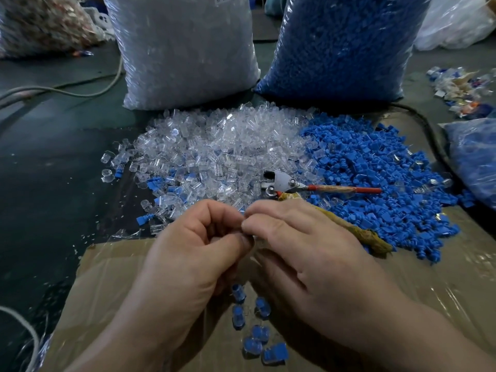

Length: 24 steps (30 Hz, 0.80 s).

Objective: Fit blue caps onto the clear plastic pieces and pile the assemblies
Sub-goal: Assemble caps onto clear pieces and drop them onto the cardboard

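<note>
Above the cardboard sheet (107,267), the left hand (188,245) and the right hand (300,245) are brought fingertip to fingertip. Both are curled tight and pinched on a small part hidden between them, presumably so that a cap can be pressed home. Finished assemblies (255,336) are seen scattered directly beneath, likely so that each can simply be let fall. Clear pieces (214,146) and blue caps (375,167) are heaped just ahead, touching, one heap toward each hand. Cutters (290,181) are laid across their boundary.
</note>
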Motion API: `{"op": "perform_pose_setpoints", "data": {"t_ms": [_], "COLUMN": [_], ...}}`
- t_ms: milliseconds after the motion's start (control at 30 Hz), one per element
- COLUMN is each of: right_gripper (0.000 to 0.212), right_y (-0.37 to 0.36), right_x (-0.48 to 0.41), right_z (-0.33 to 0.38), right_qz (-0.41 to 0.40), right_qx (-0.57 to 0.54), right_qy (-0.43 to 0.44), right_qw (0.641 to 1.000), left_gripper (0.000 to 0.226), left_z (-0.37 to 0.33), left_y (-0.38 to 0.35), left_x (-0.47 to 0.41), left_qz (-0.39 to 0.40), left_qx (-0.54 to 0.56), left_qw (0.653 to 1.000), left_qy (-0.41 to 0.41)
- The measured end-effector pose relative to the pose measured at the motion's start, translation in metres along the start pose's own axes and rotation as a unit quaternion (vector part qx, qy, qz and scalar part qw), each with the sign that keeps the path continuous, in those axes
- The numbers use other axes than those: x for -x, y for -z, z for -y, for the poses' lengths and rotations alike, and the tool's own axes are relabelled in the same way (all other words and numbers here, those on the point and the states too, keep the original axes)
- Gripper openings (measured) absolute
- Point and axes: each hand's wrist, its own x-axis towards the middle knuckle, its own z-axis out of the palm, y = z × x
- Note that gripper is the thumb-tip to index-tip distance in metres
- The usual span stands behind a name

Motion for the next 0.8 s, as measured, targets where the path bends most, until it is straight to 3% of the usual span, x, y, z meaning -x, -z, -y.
{"op": "perform_pose_setpoints", "data": {"t_ms": [100,200,300,500,633,800], "right_gripper": [0.066,0.086,0.084,0.077,0.057,0.058], "right_y": [0.011,0.023,0.026,0.026,0.026,0.038], "right_x": [-0.004,-0.006,-0.005,-0.014,-0.015,-0.008], "right_z": [-0.015,-0.039,-0.048,-0.054,-0.053,-0.038], "right_qz": [0.054,0.139,0.175,0.146,0.087,-0.008], "right_qx": [0.123,0.213,0.247,0.235,0.229,0.129], "right_qy": [-0.126,-0.253,-0.251,-0.246,-0.226,-0.149], "right_qw": [0.983,0.934,0.919,0.929,0.943,0.98], "left_gripper": [0.018,0.021,0.021,0.018,0.019,0.02], "left_z": [0.004,0.008,0.01,0.011,0.011,0.007], "left_y": [0.005,0.009,0.01,0.013,0.014,0.017], "left_x": [-0.002,-0.004,-0.005,-0.006,-0.006,-0.005], "left_qz": [-0.015,-0.017,-0.016,-0.008,-0.009,-0.03], "left_qx": [-0.008,-0.017,-0.016,-0.006,0.038,0.03], "left_qw": [1.0,1.0,1.0,1.0,0.999,0.999], "left_qy": [-0.003,-0.002,0.004,0.006,0.017,-0.005]}}
